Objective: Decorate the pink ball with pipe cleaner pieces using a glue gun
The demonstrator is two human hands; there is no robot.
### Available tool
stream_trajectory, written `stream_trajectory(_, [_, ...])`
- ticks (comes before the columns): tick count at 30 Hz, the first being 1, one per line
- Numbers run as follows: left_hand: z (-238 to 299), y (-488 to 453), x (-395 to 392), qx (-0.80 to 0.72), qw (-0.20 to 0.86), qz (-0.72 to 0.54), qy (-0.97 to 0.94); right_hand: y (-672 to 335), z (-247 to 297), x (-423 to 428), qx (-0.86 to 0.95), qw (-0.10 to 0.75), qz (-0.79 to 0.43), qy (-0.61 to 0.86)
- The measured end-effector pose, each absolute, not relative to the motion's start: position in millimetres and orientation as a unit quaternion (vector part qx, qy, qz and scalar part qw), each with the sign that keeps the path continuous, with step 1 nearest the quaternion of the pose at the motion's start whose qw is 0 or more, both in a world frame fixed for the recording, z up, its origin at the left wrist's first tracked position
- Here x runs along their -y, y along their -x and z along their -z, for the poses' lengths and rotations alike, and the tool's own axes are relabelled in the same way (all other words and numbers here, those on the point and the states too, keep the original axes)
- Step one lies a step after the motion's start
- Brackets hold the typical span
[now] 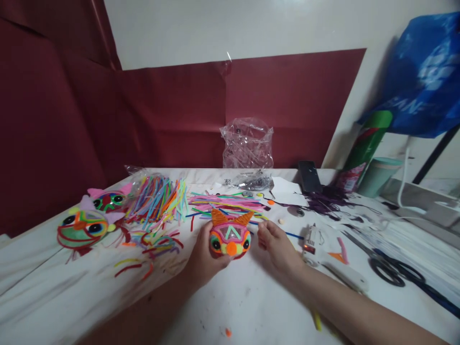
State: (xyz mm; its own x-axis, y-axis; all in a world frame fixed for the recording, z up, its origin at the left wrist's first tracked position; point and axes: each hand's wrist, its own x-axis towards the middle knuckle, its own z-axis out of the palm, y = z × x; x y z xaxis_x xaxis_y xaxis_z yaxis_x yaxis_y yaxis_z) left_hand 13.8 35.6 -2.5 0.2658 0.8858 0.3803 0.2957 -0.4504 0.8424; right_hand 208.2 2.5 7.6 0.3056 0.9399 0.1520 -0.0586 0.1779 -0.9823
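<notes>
My left hand point(205, 258) is wrapped round the left side of a small pipe-cleaner animal head point(230, 236) with orange ears, pink and green stripes, big eyes and an orange pom-pom nose. It stands upright on the white table point(72, 292), facing me. My right hand point(276, 244) rests just to its right, fingers curled together near the head's side; whether they pinch anything is hidden.
Two finished heads point(86, 226) lie at the left by piles of coloured pipe cleaners point(158, 199). A glue gun point(312, 243), scissors point(390, 268), a phone point(309, 176), a clear plastic bag point(247, 143), a green can and a cup point(377, 175) stand right and back.
</notes>
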Motion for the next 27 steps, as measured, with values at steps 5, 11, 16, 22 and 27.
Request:
stream_trajectory(5, [2, -16, -33, -0.404, 0.322, -0.449, -0.729, -201, -8, -1, 0.429, 0.628, -0.4, 0.511])
stream_trajectory(11, [2, -17, -29, -0.38, 0.309, -0.456, -0.743, -200, -7, 3, 0.473, 0.615, -0.372, 0.509])
stream_trajectory(16, [3, -18, -28, -0.375, 0.316, -0.461, -0.74, -201, -9, 6, 0.484, 0.59, -0.368, 0.531])
stream_trajectory(22, [4, -18, -27, -0.374, 0.326, -0.47, -0.73, -199, -11, 9, 0.472, 0.604, -0.316, 0.559])
stream_trajectory(27, [3, -19, -26, -0.375, 0.332, -0.469, -0.728, -195, -16, 14, 0.476, 0.618, -0.317, 0.54])
